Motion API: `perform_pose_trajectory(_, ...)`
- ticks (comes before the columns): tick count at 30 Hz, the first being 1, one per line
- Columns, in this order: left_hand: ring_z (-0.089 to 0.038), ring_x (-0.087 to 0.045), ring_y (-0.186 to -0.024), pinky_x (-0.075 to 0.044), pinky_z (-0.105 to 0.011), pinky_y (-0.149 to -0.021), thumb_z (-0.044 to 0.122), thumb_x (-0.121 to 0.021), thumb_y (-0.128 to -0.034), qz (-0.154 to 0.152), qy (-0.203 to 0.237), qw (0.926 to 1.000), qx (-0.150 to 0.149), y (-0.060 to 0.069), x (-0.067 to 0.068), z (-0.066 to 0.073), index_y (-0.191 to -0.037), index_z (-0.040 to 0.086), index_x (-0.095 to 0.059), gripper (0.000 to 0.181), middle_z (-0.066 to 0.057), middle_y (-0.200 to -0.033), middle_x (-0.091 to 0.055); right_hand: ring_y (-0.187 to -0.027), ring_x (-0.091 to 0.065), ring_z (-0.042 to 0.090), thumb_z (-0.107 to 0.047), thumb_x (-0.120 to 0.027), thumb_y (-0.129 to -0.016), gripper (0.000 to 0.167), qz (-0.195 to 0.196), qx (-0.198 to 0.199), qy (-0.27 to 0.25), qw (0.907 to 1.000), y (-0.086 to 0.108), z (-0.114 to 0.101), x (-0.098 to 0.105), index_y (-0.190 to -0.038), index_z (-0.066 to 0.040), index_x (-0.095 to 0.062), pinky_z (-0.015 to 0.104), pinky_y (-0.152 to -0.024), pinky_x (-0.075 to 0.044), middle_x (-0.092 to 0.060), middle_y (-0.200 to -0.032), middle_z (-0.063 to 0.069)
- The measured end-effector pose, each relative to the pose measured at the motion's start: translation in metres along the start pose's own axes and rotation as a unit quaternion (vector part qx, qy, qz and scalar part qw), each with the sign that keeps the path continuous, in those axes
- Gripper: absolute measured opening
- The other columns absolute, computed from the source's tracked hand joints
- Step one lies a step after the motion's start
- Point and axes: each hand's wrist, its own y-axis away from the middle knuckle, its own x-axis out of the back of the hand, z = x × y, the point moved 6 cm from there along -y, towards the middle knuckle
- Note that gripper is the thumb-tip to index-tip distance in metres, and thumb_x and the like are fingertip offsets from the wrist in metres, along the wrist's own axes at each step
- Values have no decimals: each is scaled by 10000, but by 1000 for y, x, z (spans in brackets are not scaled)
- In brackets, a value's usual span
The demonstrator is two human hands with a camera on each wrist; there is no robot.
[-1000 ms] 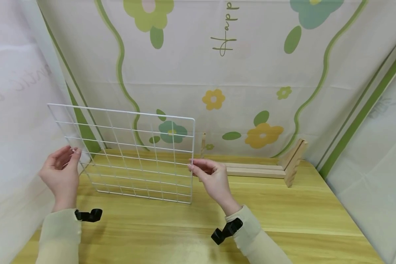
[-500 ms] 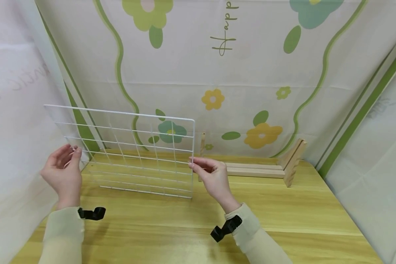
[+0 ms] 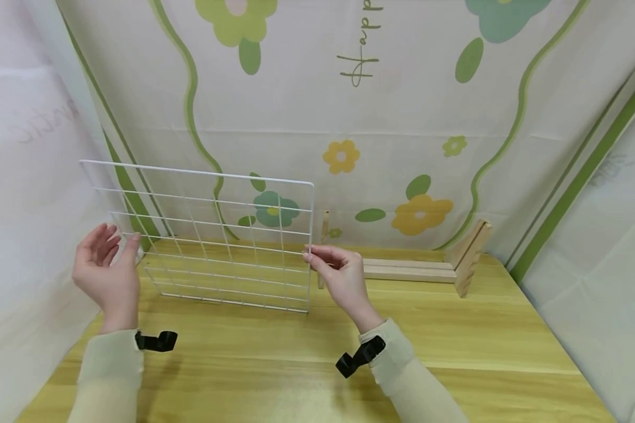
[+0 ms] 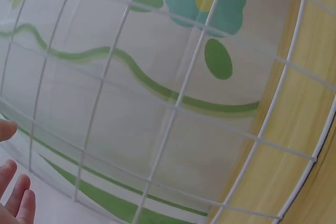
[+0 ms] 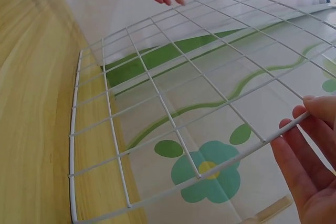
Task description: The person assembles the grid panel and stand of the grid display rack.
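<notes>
Had the white wire grid [image 3: 215, 244] by its right edge, pinched neatly between the thumb and fingers of the right hand [image 3: 344, 276]! Hung the left hand [image 3: 108, 273] relaxed at the opposite side, with fingers softly bent and parted from the thumb, gripping nothing, and with the thumb tip lined up against the grid's left edge (touching or just shy of it, could not tell). Stood the grid upright over the back left part of the worktop [image 3: 254, 364], with its bottom edge a little in front of the worktop's back edge; could not make out whether it rested on the wood.

Spotted a pale wooden stand [image 3: 408, 270] along the back edge, with a grooved upright near the back right corner and its left part partly hidden behind the right hand. Saw pale sleeves [image 3: 108, 367] too, with a black mount [image 3: 159, 341] at the left wrist and another at the right. Looked onto a back cloth [image 3: 402, 106] printed with flowers, leaves and wavy green lines, hung between pale side cloths.

Read "Happ" on the back cloth, turned sideways and cut off at the top, plus faint, blurred lettering on both sides.
</notes>
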Motion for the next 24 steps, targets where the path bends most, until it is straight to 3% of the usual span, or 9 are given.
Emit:
perform_pose_trajectory(4, -222, -638, -1085, -485, -280, -1014, -9, -907, -745, -81, 14, 9997, -241, 8, -8, 13, -1259, 58, -688, 562, -127, -1230, -689, -844, -745, 246, -2, -770, -901, 140, 20, 46, -52, 10000, -1, 5, 2, -1039, 24, -774, 527, -755, -600, -744, -1055, 185)
perform_pose_trajectory(9, -234, -637, -1094, -486, -282, -1013, 3, -911, -745, -300, 68, 9985, -445, 17, -17, 26, -1254, 43, -693, 555, -131, -1219, -688, -859, -743, 313, -40, -778, -909, 136, -26, 130, -86, 9999, -1, 4, 2, -1035, 12, -780, 542, -753, -598, -747, -1047, 180)
perform_pose_trajectory(13, -251, -649, -1069, -509, -272, -975, -9, -900, -756, -645, 100, 9960, -610, 25, -26, 34, -1236, 21, -702, 520, -146, -1174, -707, -851, -743, 306, -58, -784, -909, 129, -11, 176, -9, 9998, -1, 3, 3, -1028, -9, -787, 496, -735, -615, -747, -1046, 181)
perform_pose_trajectory(19, -255, -665, -998, -534, -240, -898, -8, -886, -775, -1209, 179, 9906, -617, 38, -37, 41, -1218, -7, -706, 478, -167, -1143, -718, -852, -740, 329, -49, -787, -903, 127, -8, 207, -6, 9998, -1, 3, 3, -1024, -10, -789, 526, -735, -608, -757, -1036, 139)
perform_pose_trajectory(24, -228, -679, -977, -541, -201, -868, -2, -873, -795, -1635, -23, 9852, -522, 47, -44, 43, -1225, 9, -710, 460, -157, -1149, -718, -842, -745, 247, -47, -786, -905, 134, -56, 155, -7, 9999, 0, 3, 1, -1031, -2, -786, 581, -748, -586, -752, -1041, 164)
